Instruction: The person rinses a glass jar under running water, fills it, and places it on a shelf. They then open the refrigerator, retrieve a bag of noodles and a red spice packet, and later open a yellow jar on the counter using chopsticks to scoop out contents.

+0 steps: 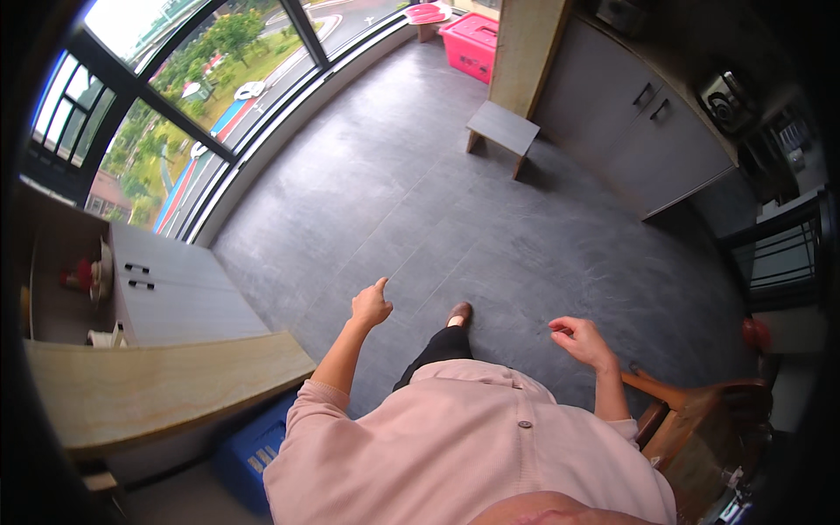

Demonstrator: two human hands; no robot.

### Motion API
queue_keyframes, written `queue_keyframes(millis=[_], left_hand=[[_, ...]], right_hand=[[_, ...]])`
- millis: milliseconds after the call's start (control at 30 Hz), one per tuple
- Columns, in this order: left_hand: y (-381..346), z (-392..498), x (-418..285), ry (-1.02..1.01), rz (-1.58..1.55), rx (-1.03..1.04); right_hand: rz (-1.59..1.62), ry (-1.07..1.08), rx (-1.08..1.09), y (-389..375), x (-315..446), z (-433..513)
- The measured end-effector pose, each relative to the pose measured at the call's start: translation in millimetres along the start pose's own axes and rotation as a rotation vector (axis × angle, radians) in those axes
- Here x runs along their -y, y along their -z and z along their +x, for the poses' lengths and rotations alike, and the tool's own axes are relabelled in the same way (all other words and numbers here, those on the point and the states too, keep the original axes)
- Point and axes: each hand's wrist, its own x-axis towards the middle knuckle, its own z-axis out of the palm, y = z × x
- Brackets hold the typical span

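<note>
My left hand (372,306) hangs over the grey floor (394,216) with one finger extended and the others loosely curled; nothing shows in it. It is nearest to the corner of the light wooden tabletop (177,387) on the left, without touching it. On the other side my right hand (584,341) is held out in the air, its fingers slightly bent and apart, holding nothing. A wooden chair (695,426) stands beside my right forearm. Between the hands, one brown shoe (461,314) is on the floor; the other foot is hidden.
Ahead stands a low stool (503,128) beside a wooden panel (527,59). A pink lidded box (471,46) lies beyond it. Grey cabinets (630,111) line the right, and a white cabinet (184,289) adjoins the windows (230,79). A blue container (259,453) sits under the tabletop.
</note>
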Motion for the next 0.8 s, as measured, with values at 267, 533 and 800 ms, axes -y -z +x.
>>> queue_keyframes(millis=[267, 533, 800], left_hand=[[27, 137, -225, -0.454, 0.18, 0.083], [-14, 184, -475, -0.666, 0.192, 0.171], [-98, 204, -588, -0.634, 0.273, 0.188]], right_hand=[[0.139, -0.119, -0.256, 88, -67, 4], [0.271, -0.213, -0.337, 197, -172, 14], [0.217, -0.22, -0.42, 389, -258, 15]])
